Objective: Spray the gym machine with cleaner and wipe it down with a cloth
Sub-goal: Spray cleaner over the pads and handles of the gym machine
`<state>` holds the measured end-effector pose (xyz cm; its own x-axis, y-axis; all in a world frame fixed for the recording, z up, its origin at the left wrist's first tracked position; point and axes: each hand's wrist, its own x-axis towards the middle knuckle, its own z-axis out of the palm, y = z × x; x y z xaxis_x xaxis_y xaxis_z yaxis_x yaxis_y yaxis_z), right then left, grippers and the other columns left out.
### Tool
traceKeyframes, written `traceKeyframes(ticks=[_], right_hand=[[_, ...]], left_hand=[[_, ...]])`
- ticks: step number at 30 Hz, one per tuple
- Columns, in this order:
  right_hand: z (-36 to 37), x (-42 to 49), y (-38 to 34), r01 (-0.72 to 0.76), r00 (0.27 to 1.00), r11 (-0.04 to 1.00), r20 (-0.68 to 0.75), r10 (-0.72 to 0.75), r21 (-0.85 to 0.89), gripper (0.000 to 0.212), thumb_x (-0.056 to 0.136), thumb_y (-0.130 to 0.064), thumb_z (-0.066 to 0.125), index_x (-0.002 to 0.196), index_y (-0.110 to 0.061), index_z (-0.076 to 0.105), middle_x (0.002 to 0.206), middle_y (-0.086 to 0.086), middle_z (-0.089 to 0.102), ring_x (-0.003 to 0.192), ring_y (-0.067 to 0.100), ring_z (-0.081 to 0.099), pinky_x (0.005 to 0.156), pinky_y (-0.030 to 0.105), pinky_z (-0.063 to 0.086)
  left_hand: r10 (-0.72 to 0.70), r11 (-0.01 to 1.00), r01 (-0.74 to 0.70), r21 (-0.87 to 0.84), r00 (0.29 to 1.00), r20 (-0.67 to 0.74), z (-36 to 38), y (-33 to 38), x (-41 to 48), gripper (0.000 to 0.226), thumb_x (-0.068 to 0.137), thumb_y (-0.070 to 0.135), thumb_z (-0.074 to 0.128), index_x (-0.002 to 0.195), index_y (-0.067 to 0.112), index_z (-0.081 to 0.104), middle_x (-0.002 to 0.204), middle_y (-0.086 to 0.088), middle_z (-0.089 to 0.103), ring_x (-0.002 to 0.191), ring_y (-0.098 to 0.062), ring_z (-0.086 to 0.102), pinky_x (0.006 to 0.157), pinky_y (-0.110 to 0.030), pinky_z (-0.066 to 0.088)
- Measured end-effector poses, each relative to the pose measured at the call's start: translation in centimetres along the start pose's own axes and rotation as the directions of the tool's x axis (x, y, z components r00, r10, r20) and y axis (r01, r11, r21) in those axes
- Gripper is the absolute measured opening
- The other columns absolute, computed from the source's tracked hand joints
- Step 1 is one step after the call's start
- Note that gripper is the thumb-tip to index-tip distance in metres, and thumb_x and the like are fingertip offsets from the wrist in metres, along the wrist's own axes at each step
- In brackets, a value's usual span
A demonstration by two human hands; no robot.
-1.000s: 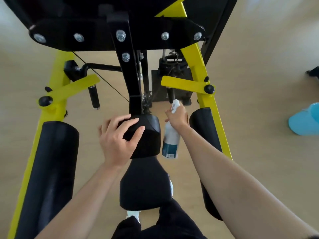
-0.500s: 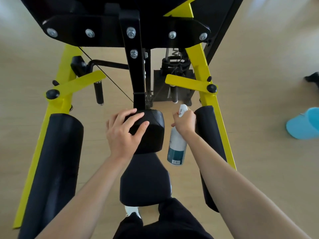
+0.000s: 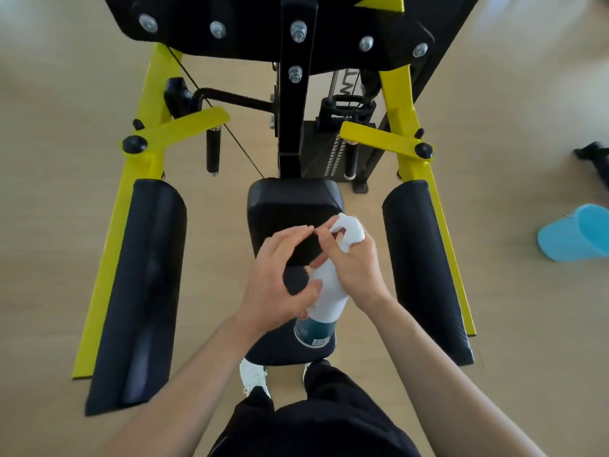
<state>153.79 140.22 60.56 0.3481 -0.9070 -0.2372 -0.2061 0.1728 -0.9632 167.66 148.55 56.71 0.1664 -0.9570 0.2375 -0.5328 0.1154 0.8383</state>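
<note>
Change: left hand (image 3: 280,275) has left the centre pad (image 3: 293,206) for the spray bottle (image 3: 329,298), now above that pad.
Left hand: fingers arched toward the nozzle; grip unclear.
Right hand (image 3: 357,268): wrapped round the bottle's neck.
Meaning: likely a nozzle adjustment before spraying.

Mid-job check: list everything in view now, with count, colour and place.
gym machine: one, yellow and black, fills the view ahead
long pads: two, black, left and right sides
centre pads: two, black, middle, one below the other
spray bottle: one, white with teal label, above centre pads
bucket: one, blue, floor at right edge
shoe: one, white, floor below lower pad
right hand: one, grips spray bottle's neck
left hand: one, thumb against spray bottle
</note>
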Motion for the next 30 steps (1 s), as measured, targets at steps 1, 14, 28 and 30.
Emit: traceKeyframes(ticks=[1,14,28,30], right_hand=[[1.0,-0.3,-0.1,0.005,0.999,0.998,0.036,-0.007,0.066,0.019,0.102,-0.025,0.062,0.108,-0.007,0.060,0.087,0.008,0.071,0.070,0.022,0.073,0.066,0.034,0.061],[9.5,1.1,-2.4,0.355,0.862,0.860,0.485,-0.149,-0.367,0.071,0.081,-0.036,0.084,0.141,-0.029,0.046,0.134,-0.006,0.036,0.128,0.019,0.036,0.108,0.034,0.040],[8.4,10.2,-4.0,0.476,0.875,0.066,0.464,-0.140,-0.877,0.082,0.079,-0.081,0.056,0.139,-0.026,0.050,0.132,0.002,0.058,0.118,0.028,0.054,0.099,0.048,0.042],[8.4,10.2,-3.7,0.486,0.866,0.062,0.471,-0.169,-0.872,0.080,0.078,-0.080,0.057,0.137,-0.026,0.051,0.130,0.001,0.059,0.116,0.027,0.054,0.096,0.047,0.042]], left_hand=[[-0.089,0.988,0.100,-0.114,0.991,0.104,0.0,0.2,-0.6,0.085,0.078,0.024,0.077,0.155,0.019,0.040,0.151,0.005,0.047,0.135,-0.014,0.051,0.108,-0.039,0.049],[-0.575,0.804,0.529,-0.271,0.808,-0.128,-5.5,-3.7,-3.8,0.061,0.082,0.053,0.059,0.140,0.035,0.049,0.083,0.009,0.070,0.078,-0.023,0.069,0.065,-0.040,0.055],[-0.766,0.628,0.674,-0.389,0.623,-0.158,-8.3,-8.0,4.5,0.042,0.080,0.012,0.075,0.116,0.026,0.060,0.099,-0.011,0.070,0.086,-0.030,0.071,0.074,-0.044,0.062],[-0.775,0.615,0.649,-0.449,0.601,-0.193,-8.5,-8.5,5.6,0.032,0.080,0.009,0.075,0.108,0.018,0.061,0.094,-0.016,0.072,0.082,-0.034,0.073,0.074,-0.047,0.063]])
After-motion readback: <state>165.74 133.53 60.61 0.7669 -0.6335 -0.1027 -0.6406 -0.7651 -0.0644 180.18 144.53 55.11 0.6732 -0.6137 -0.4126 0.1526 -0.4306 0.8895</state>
